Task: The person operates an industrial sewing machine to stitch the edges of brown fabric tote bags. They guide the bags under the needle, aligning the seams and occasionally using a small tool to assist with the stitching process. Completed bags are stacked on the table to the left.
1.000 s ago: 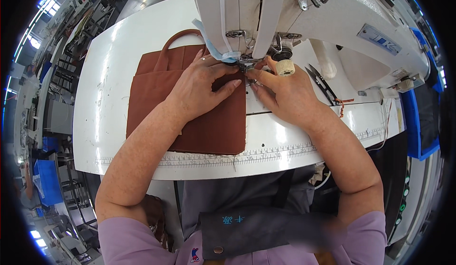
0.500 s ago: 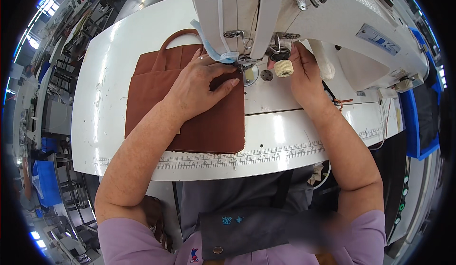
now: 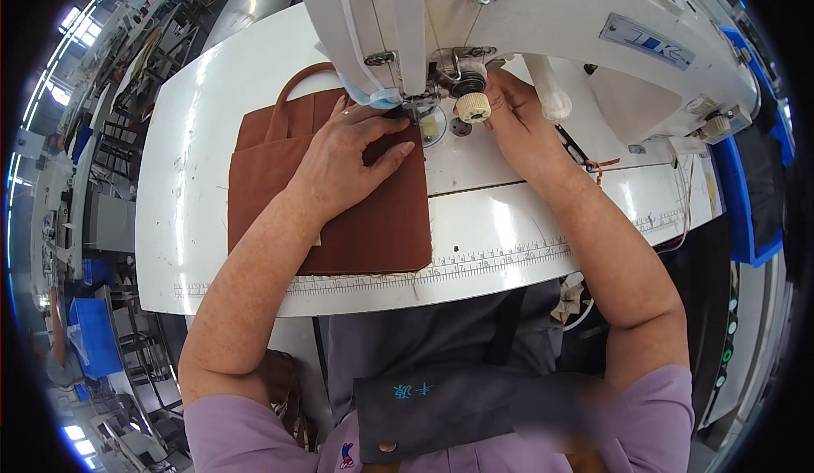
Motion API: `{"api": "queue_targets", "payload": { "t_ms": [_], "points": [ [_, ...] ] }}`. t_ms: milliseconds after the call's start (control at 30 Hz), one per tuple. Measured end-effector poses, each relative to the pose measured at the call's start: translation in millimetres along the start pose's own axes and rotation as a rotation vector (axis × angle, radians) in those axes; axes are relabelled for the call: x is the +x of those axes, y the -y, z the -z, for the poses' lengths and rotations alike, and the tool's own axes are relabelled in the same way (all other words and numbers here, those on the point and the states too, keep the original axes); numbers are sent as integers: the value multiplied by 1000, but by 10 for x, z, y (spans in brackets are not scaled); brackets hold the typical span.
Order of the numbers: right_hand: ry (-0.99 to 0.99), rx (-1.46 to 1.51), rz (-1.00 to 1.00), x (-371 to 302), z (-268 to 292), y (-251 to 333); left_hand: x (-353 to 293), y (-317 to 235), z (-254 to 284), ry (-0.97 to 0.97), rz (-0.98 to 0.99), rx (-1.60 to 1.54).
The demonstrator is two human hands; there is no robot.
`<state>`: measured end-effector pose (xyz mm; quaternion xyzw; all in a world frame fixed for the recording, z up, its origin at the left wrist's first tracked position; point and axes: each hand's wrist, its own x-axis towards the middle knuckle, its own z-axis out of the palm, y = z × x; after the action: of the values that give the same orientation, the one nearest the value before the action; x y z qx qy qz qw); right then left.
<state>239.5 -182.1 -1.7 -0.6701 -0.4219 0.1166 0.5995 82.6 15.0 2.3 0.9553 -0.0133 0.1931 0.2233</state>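
A brown fabric bag (image 3: 365, 227) with a curved handle (image 3: 284, 104) lies flat on the white sewing machine table. My left hand (image 3: 343, 151) rests on it palm down, fingers stretched out and thumb apart, its fingertips close to the needle area (image 3: 414, 117). The bag's right edge runs by the needle. My right hand (image 3: 519, 121) is on the right of the needle, beside the cream tension knob (image 3: 475, 108) of the sewing machine (image 3: 551, 15). Its fingers are bent inward; the knob and machine head partly hide the tips, and what they hold, if anything, does not show.
A ruler scale (image 3: 475, 265) runs along the table's front edge. Dark-handled snips (image 3: 575, 146) lie right of my right wrist. Blue bins stand at the far right (image 3: 746, 210) and far left (image 3: 95, 337). A light blue strip (image 3: 365, 93) hangs at the machine head.
The view has shifted, so the machine head appears further left. My left hand stays on the bag, and my right hand stays by the knob with slightly more of its fingers showing.
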Motion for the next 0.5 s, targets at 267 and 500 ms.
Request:
{"api": "queue_targets", "payload": {
  "t_ms": [267, 500],
  "points": [
    [95, -146, 57, -17, 15, -100, 74, 135, -58, -18, 44, 13],
    [136, -405, 159, -63, 46, -15, 73, 145, -60, -52, 31, 9]
  ]
}}
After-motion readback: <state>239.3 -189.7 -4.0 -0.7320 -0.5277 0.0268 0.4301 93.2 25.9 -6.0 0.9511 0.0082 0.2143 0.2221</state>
